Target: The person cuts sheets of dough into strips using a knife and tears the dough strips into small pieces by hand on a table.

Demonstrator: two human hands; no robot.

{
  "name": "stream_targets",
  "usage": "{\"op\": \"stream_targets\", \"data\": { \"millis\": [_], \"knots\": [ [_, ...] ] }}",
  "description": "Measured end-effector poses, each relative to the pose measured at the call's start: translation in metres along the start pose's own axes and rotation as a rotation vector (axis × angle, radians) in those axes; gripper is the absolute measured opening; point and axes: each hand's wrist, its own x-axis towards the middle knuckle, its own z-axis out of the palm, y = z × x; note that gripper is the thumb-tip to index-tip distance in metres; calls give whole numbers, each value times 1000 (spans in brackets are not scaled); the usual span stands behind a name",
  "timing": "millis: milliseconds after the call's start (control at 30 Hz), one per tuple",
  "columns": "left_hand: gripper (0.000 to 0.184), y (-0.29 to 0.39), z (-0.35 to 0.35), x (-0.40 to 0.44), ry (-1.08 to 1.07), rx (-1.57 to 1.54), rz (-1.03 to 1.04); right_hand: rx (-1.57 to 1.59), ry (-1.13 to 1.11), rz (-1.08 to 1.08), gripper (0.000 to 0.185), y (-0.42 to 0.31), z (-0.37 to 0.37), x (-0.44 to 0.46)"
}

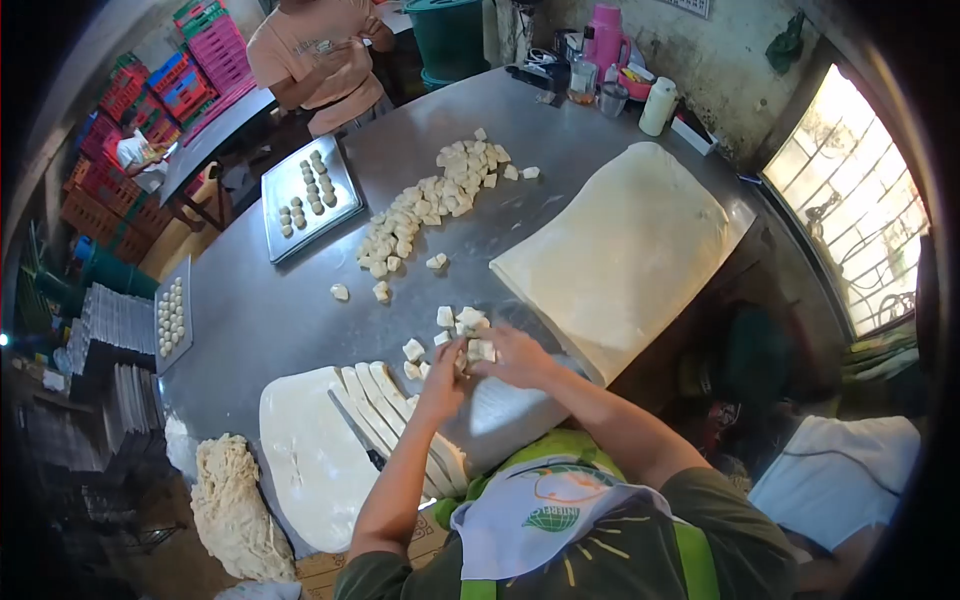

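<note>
My left hand (445, 378) and my right hand (515, 357) come together around a small cluster of cut dough pieces (470, 318), fingers curled against them. Some pieces between the hands are partly hidden by my fingers. To the left of my left forearm lies a thick dough slab (310, 440), its right side cut into long dough strips (385, 395). A knife (352, 425) with a dark handle rests on the slab, touched by neither hand. My left forearm covers part of the strips.
A large dough sheet (630, 250) lies at the right. Many dough pieces (430, 205) are spread farther back, near a tray (275, 215) of dough balls. Rough dough (235, 505) sits at the left edge. Another person (315, 60) stands across the metal table (240, 310). Bottles and a pink thermos (605, 40) stand behind.
</note>
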Motion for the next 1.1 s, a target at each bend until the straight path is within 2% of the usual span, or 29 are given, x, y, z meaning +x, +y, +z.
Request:
{"op": "stream_targets", "data": {
  "millis": [67,100,167,233,267,300,333,367,400,433,467,500,533,567,600,633,733,767,833,933,1000,1067,1100],
  "knots": [
    [29,6,0,18,-1,-65,49,202,-126,-100,37,-12,0,7],
    [29,13,-4,18,-6,-110,89,205,-139,-83,37,-20,2,3],
    [29,5,-7,10,-2,-153,124,322,-25,-8,37,-32,3,5],
    [27,-27,4,-9,-244,-238,-187,376,30,42,37,-31,10,5],
    [26,-26,6,-11,-362,-282,-342,283,0,144,37,-22,16,3],
    [26,-24,5,-13,-356,-288,-353,191,-32,238,37,-13,20,4],
    [25,-22,3,-15,-483,-127,-281,100,-67,325,37,-4,24,6],
    [24,-10,-4,-11,-609,38,-208,102,-82,320,37,3,22,14],
    [24,-1,-9,-6,-733,205,-129,4,-223,390,39,14,17,28],
    [24,7,-15,-3,-728,206,-138,-95,-363,462,43,24,11,41],
    [29,19,-22,-9,-649,68,-212,-187,-511,540,48,28,9,40],
    [36,29,-27,-13,-550,-66,-288,-184,-532,532,48,30,5,35],
    [43,30,-27,-9,-426,-191,-346,-9,-462,380,58,28,-8,40],
    [43,19,-32,-19,-402,-179,-363,178,-397,235,68,25,-16,38],
    [49,2,-43,-40,-306,94,-496,379,-330,112,79,25,-18,26],
    [56,-16,-45,-54,-206,371,-609,395,-340,106,79,36,-11,17],
    [65,-33,-24,-60,-149,519,-618,16,-293,152,108,83,16,-2],
    [70,-40,-18,-54,-128,592,-603,31,-296,143,108,76,17,12],
    [71,-60,0,-36,-131,615,-632,-28,-443,161,115,52,32,42],
    [73,-98,14,27,-113,639,-650,-29,-447,88,105,48,56,114],
    [71,-117,-6,58,-313,329,-722,-126,-573,-146,91,64,69,149],
    [67,-123,-20,99,-286,259,-508,-83,-446,-116,77,66,61,183],
    [65,-108,-27,129,-202,267,-504,-29,-264,-170,75,68,52,203]
  ]
}}
